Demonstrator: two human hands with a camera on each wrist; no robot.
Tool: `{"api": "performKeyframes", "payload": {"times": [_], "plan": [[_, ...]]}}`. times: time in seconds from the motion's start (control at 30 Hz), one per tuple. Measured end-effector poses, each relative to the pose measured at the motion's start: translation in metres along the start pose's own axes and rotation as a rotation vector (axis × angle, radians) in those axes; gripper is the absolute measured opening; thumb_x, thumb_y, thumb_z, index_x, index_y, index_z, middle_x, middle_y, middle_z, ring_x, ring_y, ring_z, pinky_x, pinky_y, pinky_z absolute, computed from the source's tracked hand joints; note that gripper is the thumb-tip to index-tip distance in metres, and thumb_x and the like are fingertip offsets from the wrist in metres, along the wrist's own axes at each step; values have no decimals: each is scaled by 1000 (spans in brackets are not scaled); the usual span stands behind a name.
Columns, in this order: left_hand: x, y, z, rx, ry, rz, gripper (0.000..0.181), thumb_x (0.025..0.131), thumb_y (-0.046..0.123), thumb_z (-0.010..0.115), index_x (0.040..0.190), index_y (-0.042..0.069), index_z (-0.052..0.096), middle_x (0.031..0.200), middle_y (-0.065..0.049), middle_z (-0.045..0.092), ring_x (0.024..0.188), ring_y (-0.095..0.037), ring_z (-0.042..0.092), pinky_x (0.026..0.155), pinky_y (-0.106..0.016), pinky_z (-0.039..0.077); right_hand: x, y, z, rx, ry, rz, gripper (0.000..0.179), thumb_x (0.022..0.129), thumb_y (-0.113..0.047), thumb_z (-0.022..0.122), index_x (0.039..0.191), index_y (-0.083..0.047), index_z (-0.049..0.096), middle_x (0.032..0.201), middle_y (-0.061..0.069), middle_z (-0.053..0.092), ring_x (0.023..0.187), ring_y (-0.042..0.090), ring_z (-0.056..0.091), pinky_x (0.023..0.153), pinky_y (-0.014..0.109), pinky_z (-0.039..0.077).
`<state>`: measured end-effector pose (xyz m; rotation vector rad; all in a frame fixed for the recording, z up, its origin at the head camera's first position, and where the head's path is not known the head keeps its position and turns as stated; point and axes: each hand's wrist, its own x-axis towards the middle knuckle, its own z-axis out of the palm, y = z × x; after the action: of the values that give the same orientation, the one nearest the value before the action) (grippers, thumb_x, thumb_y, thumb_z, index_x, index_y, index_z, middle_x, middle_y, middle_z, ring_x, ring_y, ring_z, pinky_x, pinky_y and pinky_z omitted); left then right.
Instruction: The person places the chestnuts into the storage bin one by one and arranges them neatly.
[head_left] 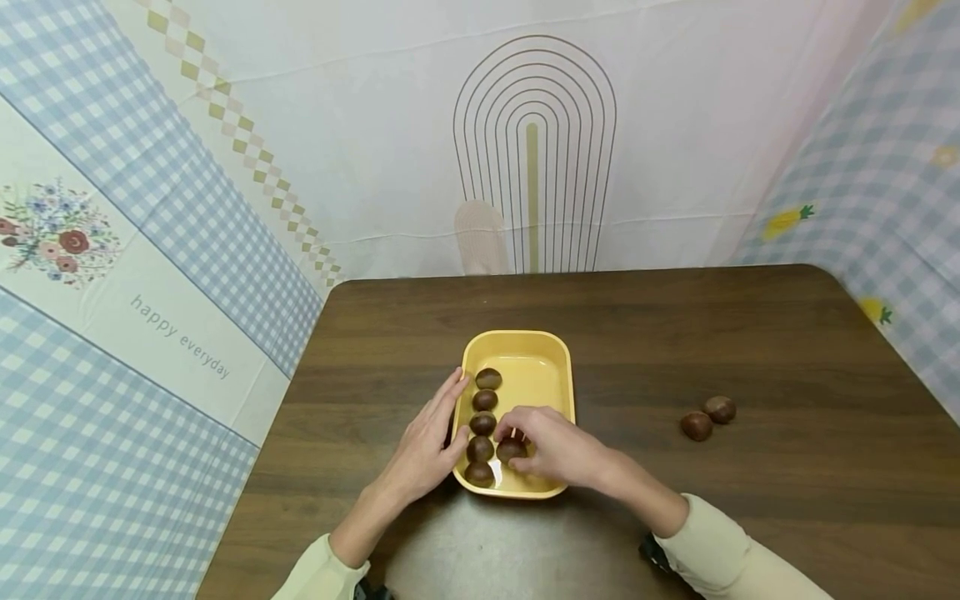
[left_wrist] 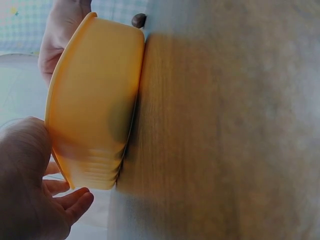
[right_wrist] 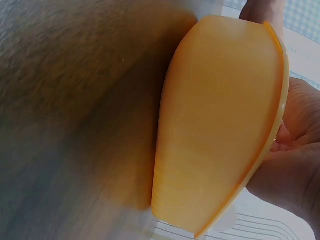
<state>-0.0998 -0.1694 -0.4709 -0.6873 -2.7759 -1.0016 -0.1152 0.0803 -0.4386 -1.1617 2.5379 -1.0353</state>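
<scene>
A yellow tray (head_left: 534,379) stands on the table, with a column of several brown chestnuts (head_left: 484,400) along its left side. My right hand (head_left: 558,450) reaches over the tray's right rim and holds a chestnut (head_left: 512,451) between thumb and fingers, just right of the column. On the left rim rests my left hand (head_left: 426,442), its fingers fairly straight and its thumb over the edge. The left wrist view shows the left hand (left_wrist: 30,175) against the tray's outer wall (left_wrist: 97,85). In the right wrist view, the tray wall hides the held chestnut from sight.
Two more chestnuts (head_left: 708,418) lie close together on the brown wooden table (head_left: 637,333), right of the tray. A patterned cloth (head_left: 375,150) hangs behind the table's far edge, with checked cloth at both sides.
</scene>
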Motion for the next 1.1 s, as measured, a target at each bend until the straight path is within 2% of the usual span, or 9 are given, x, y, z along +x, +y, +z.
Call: {"api": "performKeyframes", "payload": {"times": [0.5, 0.67, 0.9, 1.1], "plan": [[0, 0, 0, -8, -4, -11, 70, 101, 14, 62, 166, 9, 36, 174, -9, 28, 155, -28, 35, 118, -57, 38, 3, -5, 13, -66, -95, -44, 23, 78, 4, 85, 96, -7, 73, 90, -1, 69, 78, 9, 60, 71, 22, 50], [0, 1, 0, -6, -3, -13, 70, 101, 14, 62, 166, 8, 36, 174, -8, 28, 155, -28, 35, 119, -56, 37, 4, -5, 14, -40, -114, -38, 23, 80, 3, 86, 98, -6, 74, 89, -2, 70, 76, 7, 62, 69, 20, 50], [0, 3, 0, 1, 1, -12, 71, 100, 14, 62, 166, 9, 35, 174, -8, 29, 155, -29, 35, 119, -56, 37, 5, -7, 11, 26, -102, -5, 22, 82, 2, 84, 101, -5, 74, 89, -1, 70, 77, 11, 63, 69, 22, 51], [0, 3, 1, 2, 23, 12, 72, 99, 12, 64, 165, 7, 37, 173, -11, 30, 154, -32, 37, 116, -59, 39, 6, -8, 3, 46, -45, 17, 24, 82, 2, 84, 104, -3, 75, 93, 5, 73, 85, 21, 69, 75, 28, 55]]}}
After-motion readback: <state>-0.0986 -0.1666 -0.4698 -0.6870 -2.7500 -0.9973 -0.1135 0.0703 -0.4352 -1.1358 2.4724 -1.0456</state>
